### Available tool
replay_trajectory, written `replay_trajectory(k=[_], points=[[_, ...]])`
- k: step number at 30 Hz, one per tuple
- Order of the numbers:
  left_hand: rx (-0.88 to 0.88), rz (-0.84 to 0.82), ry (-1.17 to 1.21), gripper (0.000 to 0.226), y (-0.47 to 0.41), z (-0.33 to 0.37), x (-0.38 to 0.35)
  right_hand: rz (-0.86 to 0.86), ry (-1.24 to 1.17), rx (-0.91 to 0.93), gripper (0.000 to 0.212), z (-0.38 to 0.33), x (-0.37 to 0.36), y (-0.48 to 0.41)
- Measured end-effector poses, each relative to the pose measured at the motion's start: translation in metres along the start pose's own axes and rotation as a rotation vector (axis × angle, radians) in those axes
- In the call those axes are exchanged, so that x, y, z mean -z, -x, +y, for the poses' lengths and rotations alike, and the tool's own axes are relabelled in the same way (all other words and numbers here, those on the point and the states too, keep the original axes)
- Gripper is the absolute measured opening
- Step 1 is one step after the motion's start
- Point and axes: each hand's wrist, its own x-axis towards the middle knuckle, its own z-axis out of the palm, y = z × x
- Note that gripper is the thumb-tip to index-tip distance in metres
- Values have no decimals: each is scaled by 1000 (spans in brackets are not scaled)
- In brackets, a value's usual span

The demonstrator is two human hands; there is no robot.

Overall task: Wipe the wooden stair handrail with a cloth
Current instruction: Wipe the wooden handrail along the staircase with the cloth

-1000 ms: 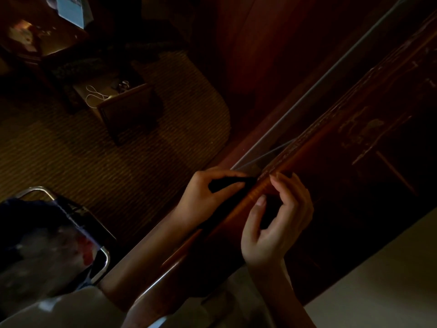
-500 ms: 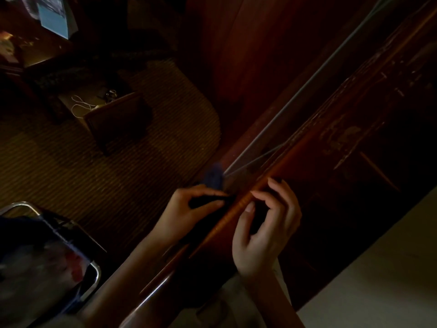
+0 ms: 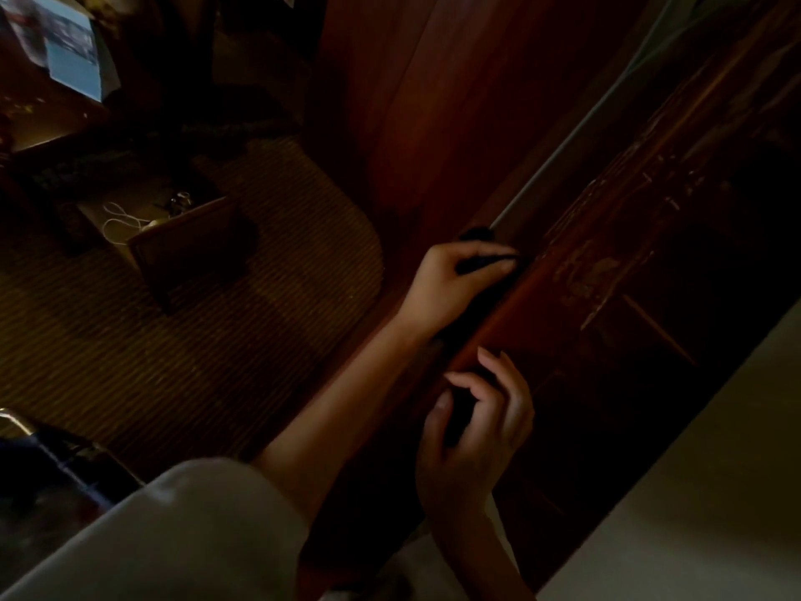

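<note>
Left hand: The left hand (image 3: 450, 284) reaches out ahead, high up on the long red-brown wooden handrail (image 3: 520, 305). Its bare arm comes out of a loose pale sleeve (image 3: 173, 535).
Left fingers: They curl round a dark soft cloth (image 3: 483, 263) and pinch it against the far side of the rail.
Cloth: It is very dark and hard to see. A small bit pokes out above the left hand. More of it seems to lie under the palm, along the rail.
Right hand: The right hand (image 3: 477, 427) sits lower on the rail, closer to the person, on the near side. Its wrist comes up from the bottom.
Right fingers: They are curled, and the tips touch the near side of the rail. There is a dark patch between thumb and fingers. I cannot tell if that is cloth or just shadow.
Handrail: It slants from the bottom middle up to the top right. Higher up, the wood has pale scratches and worn spots.
Far edge: A thin grey pipe (image 3: 563, 146) runs just beside the rail, starting near the left hand.
Near edge: The rail drops to a dark wooden panel (image 3: 650, 340), then to a pale flat floor (image 3: 693, 492).
Room to move: Past the left hand the rail runs on, its wood in plain view, up to the top right corner.
Down below: A brown woven rug (image 3: 195, 362) with a round edge lies well apart from the hands. A small wooden box (image 3: 190, 236) with a white cord (image 3: 121, 219) stands on it.
</note>
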Motion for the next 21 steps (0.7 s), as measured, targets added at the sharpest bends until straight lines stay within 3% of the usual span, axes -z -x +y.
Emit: replay_trajectory(k=[6, 15, 21], points=[[133, -11, 103, 20, 75, -29, 36, 4, -26, -17, 18, 0, -1, 4], [-20, -5, 15, 20, -74, 24, -31, -6, -4, 50, 18, 14, -6, 10], [-25, 26, 174, 20, -15, -9, -16, 2, -74, 15, 18, 12, -6, 8]])
